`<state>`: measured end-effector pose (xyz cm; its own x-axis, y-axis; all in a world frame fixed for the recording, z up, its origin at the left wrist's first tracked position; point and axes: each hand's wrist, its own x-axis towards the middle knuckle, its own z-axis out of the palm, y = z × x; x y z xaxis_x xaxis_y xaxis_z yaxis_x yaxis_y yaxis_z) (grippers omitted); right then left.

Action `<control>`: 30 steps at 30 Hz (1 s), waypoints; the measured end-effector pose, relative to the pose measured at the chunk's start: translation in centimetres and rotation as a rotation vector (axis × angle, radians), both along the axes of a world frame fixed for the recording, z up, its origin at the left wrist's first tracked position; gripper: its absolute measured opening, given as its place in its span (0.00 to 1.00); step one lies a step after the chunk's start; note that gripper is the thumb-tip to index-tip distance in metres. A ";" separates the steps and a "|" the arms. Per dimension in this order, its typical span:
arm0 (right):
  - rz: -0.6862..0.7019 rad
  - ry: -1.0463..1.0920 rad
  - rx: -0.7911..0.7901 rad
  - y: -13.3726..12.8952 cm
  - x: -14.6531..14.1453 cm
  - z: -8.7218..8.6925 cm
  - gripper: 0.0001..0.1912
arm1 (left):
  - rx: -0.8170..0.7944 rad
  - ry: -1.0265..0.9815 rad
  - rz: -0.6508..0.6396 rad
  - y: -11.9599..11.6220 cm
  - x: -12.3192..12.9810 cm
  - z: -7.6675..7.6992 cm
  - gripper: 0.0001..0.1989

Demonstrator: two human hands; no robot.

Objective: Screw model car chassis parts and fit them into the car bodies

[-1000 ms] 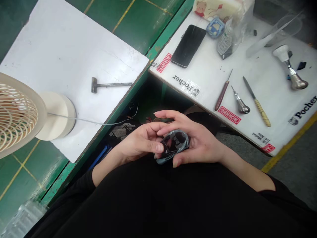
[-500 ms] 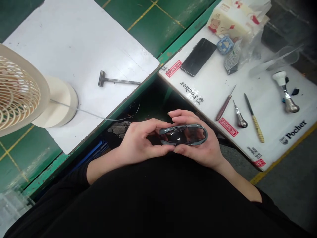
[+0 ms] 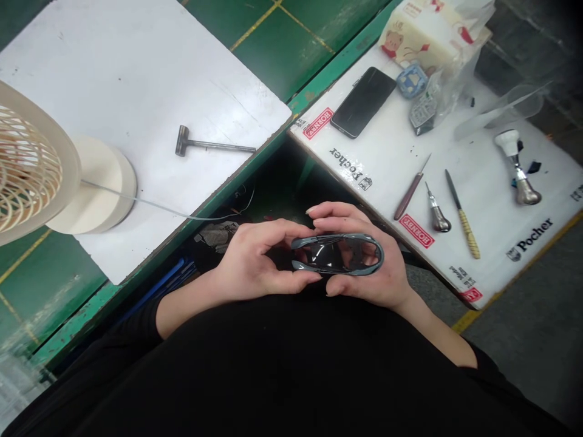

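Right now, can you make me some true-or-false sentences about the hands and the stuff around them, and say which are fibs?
1. The left hand and right hand hold a glossy grey-and-black rounded piece. True.
2. The grey metal T-shaped hammer lies on the plain white sheet. True.
3. The black rectangular phone lies beside the hammer. False: the phone is on the white printed board.
4. The right hand grips the dark-bladed file with a yellow handle. False: the file lies on the board.
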<state>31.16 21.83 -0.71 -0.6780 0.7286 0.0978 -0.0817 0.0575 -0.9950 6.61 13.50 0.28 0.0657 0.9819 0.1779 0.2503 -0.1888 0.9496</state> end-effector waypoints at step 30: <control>0.039 0.198 0.014 -0.1 -1.0 -0.5 0.35 | 0.354 -0.100 -0.065 1.4 1.5 -1.5 0.33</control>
<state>30.20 21.77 -1.22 -0.6725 0.6994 0.2421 -0.2783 0.0641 -0.9584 8.08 14.92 -1.18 0.0906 0.8526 0.5147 0.1360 -0.5226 0.8417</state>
